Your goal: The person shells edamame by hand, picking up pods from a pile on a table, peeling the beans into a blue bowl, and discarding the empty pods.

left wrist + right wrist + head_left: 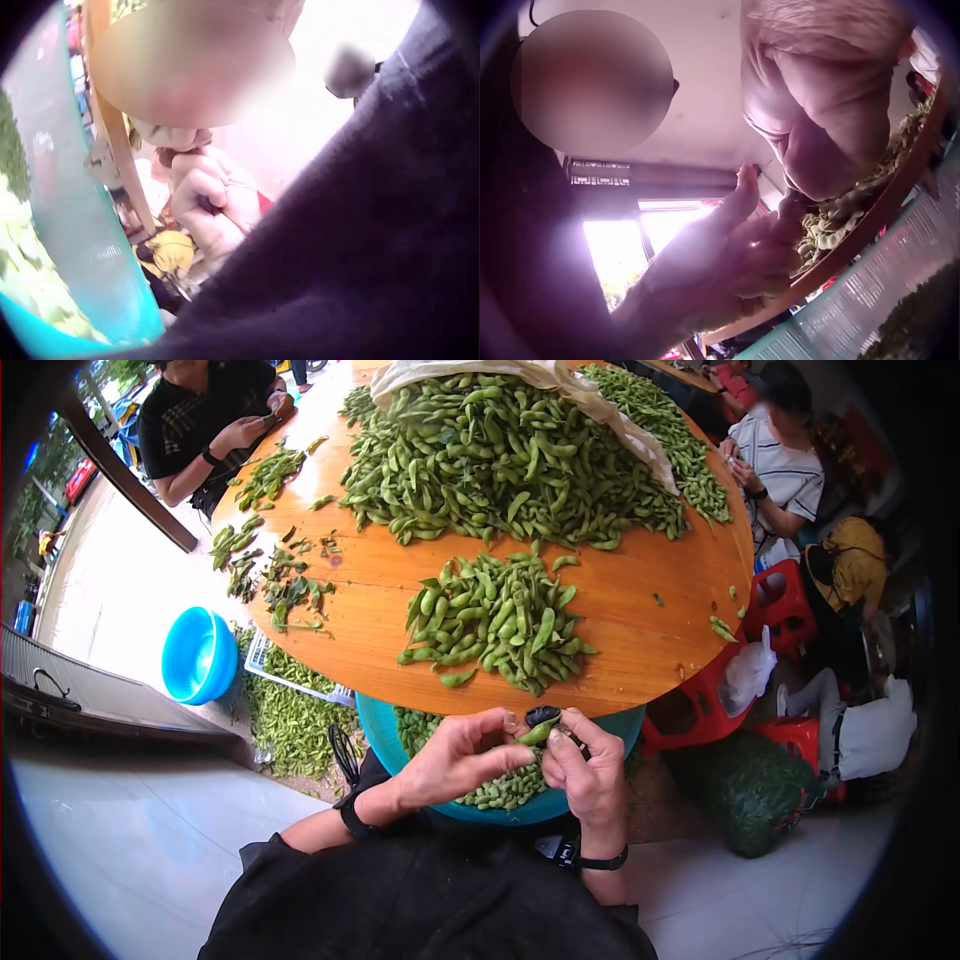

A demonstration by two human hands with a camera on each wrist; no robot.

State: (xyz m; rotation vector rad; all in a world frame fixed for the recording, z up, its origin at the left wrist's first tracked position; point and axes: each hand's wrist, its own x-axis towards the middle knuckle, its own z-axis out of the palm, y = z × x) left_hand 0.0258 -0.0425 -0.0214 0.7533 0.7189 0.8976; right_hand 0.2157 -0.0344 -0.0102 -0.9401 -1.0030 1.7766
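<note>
Teal basin [375, 745] partly hidden by the desk [370, 585], white cloth [648, 448] cut off up top, head [195, 64] smudged, beans [30, 270] blurry in the left wrist view

Plump green pod [535, 735], slightly curved, tilted, pinched in right hand's [589, 775] fingers, above teal tub [500, 819]

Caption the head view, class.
Left hand and right hand at a green pod above a blue tub, beside a table heaped with pods.
</note>
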